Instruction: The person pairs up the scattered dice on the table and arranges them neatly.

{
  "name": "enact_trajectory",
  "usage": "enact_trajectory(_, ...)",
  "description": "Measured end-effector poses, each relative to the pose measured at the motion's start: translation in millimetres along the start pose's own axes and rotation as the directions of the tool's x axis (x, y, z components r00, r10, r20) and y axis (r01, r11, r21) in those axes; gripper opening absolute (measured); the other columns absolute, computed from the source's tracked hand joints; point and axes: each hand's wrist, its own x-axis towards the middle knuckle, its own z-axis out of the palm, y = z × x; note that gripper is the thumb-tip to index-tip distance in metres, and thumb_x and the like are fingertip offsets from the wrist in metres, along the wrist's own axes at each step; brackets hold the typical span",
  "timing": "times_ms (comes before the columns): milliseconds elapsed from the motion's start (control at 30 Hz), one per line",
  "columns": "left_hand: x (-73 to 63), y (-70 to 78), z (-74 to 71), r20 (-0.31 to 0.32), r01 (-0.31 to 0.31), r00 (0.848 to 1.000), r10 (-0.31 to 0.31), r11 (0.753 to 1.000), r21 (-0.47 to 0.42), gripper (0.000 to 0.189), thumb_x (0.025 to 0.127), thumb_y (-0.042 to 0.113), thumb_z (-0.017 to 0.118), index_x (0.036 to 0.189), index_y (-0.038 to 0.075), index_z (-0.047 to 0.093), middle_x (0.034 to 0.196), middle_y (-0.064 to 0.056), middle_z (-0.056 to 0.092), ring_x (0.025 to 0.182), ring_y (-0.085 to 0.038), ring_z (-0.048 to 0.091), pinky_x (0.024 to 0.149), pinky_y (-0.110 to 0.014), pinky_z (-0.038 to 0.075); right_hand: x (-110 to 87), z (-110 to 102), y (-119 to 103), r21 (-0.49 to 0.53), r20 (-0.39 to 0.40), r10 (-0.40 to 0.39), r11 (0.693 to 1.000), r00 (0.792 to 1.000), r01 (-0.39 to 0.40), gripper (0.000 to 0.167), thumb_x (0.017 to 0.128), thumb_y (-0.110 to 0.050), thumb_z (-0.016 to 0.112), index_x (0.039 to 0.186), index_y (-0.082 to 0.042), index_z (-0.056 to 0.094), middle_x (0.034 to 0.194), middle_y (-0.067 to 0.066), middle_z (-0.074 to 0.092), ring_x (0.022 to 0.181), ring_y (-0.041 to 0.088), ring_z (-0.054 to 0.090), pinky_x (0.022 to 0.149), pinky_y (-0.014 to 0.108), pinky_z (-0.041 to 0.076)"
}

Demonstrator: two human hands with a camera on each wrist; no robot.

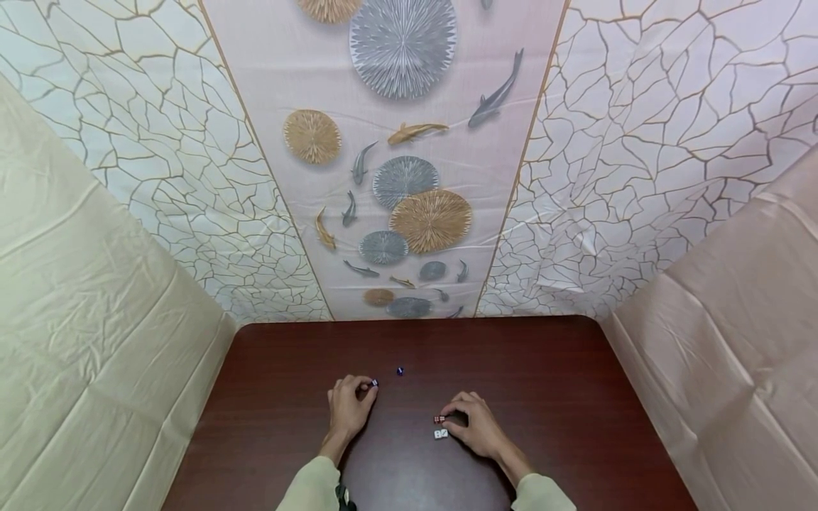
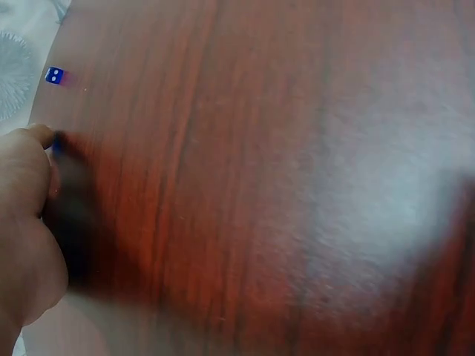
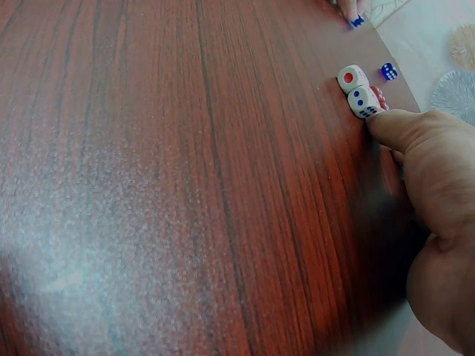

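Evidently the dice are the work here. In the head view's lower middle, the left hand [image 1: 347, 406] pinches a blue die [image 1: 374, 382] between thumb and index finger, while a second blue die [image 1: 400, 371] lies up and to its right, apart. Right of centre, two red dice [image 1: 437, 419] sit side by side just above two white dice [image 1: 437, 434] (one shows a single red pip in the right wrist view). The right hand [image 1: 481, 428] has its thumb and index finger curled close at the right-hand red die and seems to pinch it; how firmly, I cannot tell.

For dice this small, I would pinch opposite side faces lightly, keep the fingertips low, and let go straight, since a sideways brush could knock the neighbouring pair askew.

As for containers, no cup, box or tray shows; the loose blue die and the white dice rest directly on the dark wooden table [image 1: 287, 369]. Beyond its far edge hangs a patterned cloth [image 1: 358, 298].
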Motion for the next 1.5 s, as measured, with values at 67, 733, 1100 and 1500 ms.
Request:
enact_trajectory(67,-3.1,1.1,-0.7,-0.002,-0.018,1.0,0.018,1.0,-0.005,0.013,0.093,0.013,0.092,0.104,0.012,0.085,0.094,0.0,0.078,0.092,-0.024,0.066,0.089,-0.043,0.036,-0.1,0.1,0.3,-0.001,-0.008,-0.006,1.0,1.0,0.006,0.017,0.09,-0.014,0.095,0.104,-0.018,0.086,0.105,-0.002,0.079,0.103,0.013,0.064,0.096,0.037,0.048)
enact_trajectory(733,-29.0,16.9,7.7,0.039,-0.153,0.987,0.153,0.988,-0.006,0.015,0.09,0.016,0.096,0.101,0.017,0.086,0.091,0.006,0.077,0.089,-0.016,0.066,0.088,-0.039,0.035,1.4,0.7,-3.6,0.007,-0.034,-0.016,1.0,0.999,0.016,0.019,0.088,-0.012,0.096,0.103,-0.017,0.086,0.103,-0.003,0.079,0.102,0.014,0.064,0.095,0.038,0.047)
enact_trajectory(1100,-38.3,27.2,20.1,0.007,-0.266,0.964,0.266,0.964,-0.009,0.018,0.085,0.014,0.098,0.098,0.016,0.086,0.086,0.006,0.076,0.088,-0.014,0.066,0.086,-0.039,0.036,1.7,1.2,-2.7,-0.002,-0.032,-0.009,1.0,0.999,0.009,0.018,0.088,-0.013,0.096,0.103,-0.019,0.086,0.104,-0.006,0.078,0.102,0.014,0.064,0.097,0.04,0.048)
enact_trajectory(1500,-46.8,37.3,29.6,0.05,-0.272,0.961,0.272,0.962,-0.011,0.018,0.086,0.016,0.098,0.099,0.017,0.087,0.086,0.007,0.076,0.087,-0.014,0.067,0.089,-0.041,0.039,0.3,0.4,-1.8,0.01,0.02,0.051,0.999,0.998,-0.052,0.017,0.092,-0.014,0.093,0.107,-0.018,0.086,0.106,-0.004,0.078,0.106,0.014,0.064,0.101,0.04,0.048)
